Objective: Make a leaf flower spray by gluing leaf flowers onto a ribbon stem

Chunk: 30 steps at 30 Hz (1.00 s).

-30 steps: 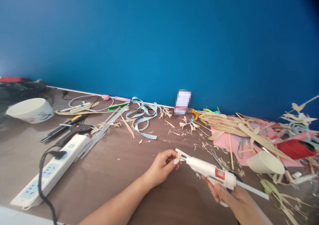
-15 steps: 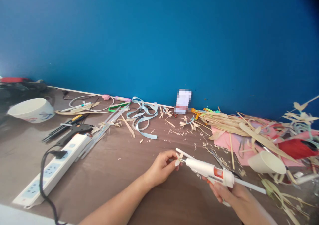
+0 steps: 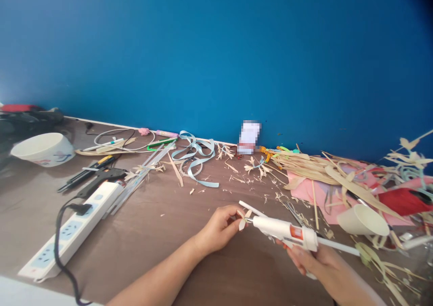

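Observation:
My right hand grips a white hot glue gun with a glue stick sticking out of its back end. The gun's nozzle points left at a small pale straw flower piece. That piece is pinched in the fingertips of my left hand, just above the brown table. A white stick lies on the table right behind the nozzle.
A white power strip with a black plug lies at the left, a black glue gun and a white bowl behind it. Blue ribbon, straw scraps, a pink sheet and a paper cup lie at the back and right.
The glue gun has levelled out, its back end dropping slightly while the nozzle stays at the straw piece. My left hand has hardly moved.

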Tool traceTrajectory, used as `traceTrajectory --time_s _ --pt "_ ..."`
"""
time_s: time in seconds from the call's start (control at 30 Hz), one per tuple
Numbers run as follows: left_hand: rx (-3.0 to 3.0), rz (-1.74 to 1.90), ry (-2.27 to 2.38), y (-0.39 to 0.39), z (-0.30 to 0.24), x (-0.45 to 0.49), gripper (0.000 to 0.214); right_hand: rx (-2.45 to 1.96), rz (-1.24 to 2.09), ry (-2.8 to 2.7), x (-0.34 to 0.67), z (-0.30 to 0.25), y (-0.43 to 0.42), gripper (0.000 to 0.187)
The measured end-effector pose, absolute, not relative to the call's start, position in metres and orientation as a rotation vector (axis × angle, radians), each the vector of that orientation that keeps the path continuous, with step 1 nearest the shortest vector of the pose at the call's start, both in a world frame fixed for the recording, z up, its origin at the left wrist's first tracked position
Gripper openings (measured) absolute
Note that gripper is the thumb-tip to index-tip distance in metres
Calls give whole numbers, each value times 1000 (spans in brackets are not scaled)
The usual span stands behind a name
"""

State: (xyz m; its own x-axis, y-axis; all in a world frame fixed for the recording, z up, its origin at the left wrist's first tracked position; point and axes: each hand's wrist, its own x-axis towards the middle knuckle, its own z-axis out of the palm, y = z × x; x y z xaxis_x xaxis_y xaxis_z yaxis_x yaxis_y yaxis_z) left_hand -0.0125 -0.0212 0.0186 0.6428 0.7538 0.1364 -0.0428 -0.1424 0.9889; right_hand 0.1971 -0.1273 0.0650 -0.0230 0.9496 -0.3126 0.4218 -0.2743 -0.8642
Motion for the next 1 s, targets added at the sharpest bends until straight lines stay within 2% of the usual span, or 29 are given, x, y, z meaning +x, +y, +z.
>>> traceTrajectory --time_s 0.2,0.4,0.57,0.83,1.0 --pt "1429 727 598 -21 16 -12 25 -1746 1151 -1358 193 64 -130 37" --pt "1307 722 588 -21 8 -10 24 -1781 1005 -1513 192 66 -132 34" --pt "1256 711 619 -21 8 -8 25 -1887 808 -1505 189 67 -137 38" --pt "1264 692 670 -19 10 -8 26 -1801 645 -1855 184 78 -136 24" --pt "1287 683 696 -19 11 -8 27 -1734 316 -2131 181 80 -138 30"
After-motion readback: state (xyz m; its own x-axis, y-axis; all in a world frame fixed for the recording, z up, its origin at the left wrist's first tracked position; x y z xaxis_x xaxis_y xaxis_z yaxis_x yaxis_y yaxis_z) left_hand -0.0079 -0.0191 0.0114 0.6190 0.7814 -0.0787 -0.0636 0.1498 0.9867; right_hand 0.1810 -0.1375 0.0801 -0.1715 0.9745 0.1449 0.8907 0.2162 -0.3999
